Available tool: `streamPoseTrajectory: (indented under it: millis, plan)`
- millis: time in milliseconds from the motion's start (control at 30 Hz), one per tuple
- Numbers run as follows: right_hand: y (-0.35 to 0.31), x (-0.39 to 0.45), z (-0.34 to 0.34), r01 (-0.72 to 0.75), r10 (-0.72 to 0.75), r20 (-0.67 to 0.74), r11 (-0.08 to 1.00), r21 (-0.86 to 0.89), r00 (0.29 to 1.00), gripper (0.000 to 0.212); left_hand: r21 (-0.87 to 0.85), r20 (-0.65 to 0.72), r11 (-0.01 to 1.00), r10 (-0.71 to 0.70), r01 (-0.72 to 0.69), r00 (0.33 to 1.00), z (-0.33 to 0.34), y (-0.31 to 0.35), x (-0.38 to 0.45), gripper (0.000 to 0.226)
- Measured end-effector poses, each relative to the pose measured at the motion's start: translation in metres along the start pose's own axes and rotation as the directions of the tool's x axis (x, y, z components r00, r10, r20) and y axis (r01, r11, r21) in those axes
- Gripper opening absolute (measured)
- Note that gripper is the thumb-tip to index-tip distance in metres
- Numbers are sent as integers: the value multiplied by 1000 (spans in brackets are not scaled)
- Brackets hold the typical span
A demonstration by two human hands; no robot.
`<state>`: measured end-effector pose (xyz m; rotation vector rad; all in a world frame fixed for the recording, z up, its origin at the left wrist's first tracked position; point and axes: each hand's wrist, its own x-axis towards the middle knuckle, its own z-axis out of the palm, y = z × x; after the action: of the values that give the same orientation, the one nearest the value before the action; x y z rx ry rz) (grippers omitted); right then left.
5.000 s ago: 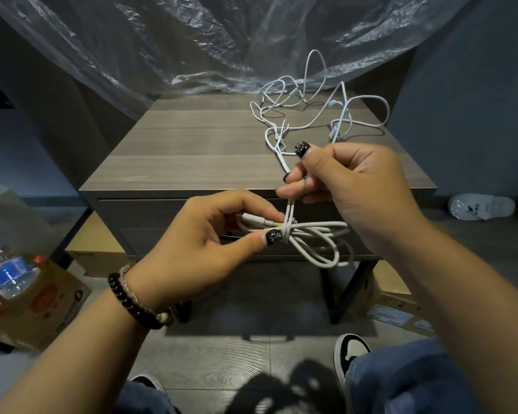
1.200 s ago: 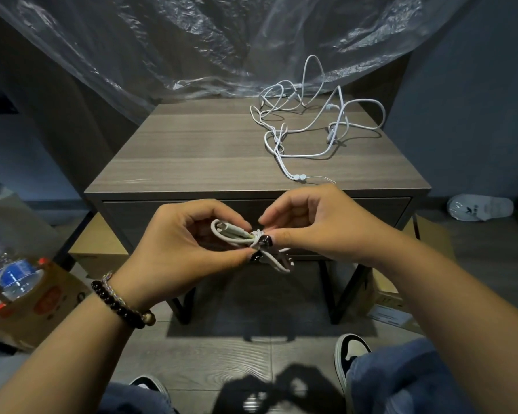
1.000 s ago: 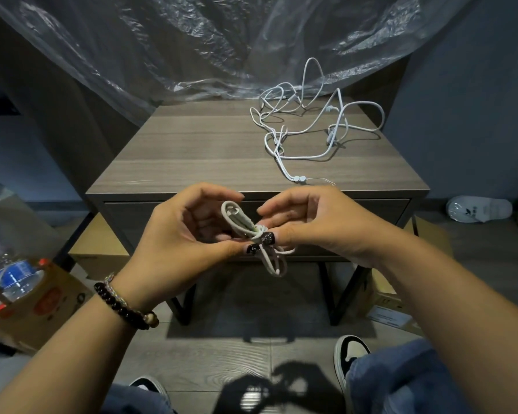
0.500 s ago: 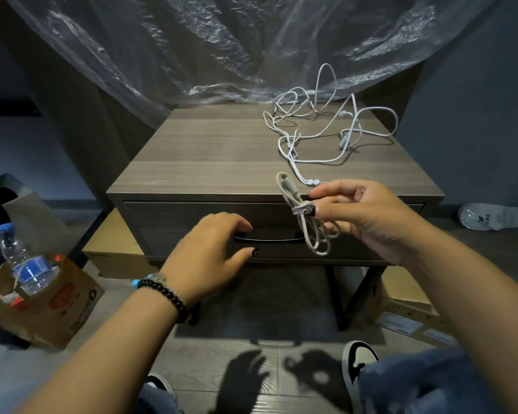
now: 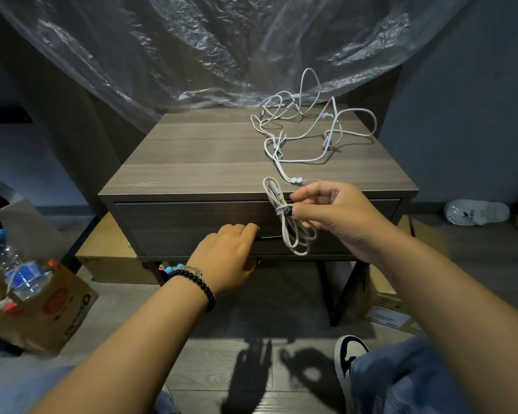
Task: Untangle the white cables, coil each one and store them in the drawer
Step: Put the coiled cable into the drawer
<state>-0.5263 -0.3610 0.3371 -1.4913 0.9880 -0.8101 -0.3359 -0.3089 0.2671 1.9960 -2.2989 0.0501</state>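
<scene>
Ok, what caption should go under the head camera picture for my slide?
Right hand holds a coiled cable while the left hand reaches the shut drawer.

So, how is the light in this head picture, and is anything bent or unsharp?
Head view: dim room; light from above and behind throws hand shadows on the floor; the wide lens bows the table edges; the coiled cable and right hand stay sharp.

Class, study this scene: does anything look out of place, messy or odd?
Yes. A tangle of white cables sprawls in loose loops over the nightstand top. The right hand pinches a coiled cable, neatly bound. The drawer looks shut, with the left hand at its front.
</scene>
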Motion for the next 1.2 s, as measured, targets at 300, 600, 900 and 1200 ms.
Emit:
streamPoseTrajectory:
  millis: [300,600,900,1200]
  plan:
    - [-3,-9,10,-35,36,-6,998,50,999,15,53,6,998,14,-15,1000,-18,12,-19,32]
    - [-15,-18,25,-54,53,10,958,283,999,13,-251,-357,968,-92,-1,929,-60,-32,-62,31]
    - [-37,2,75,-138,123,68,937,321,990,20,-241,-99,920,-339,308,935,-69,-77,-92,27]
    - [-51,40,121,-132,133,103,991,-17,986,13,-217,-58,899,-400,380,915,-83,-86,-88,21]
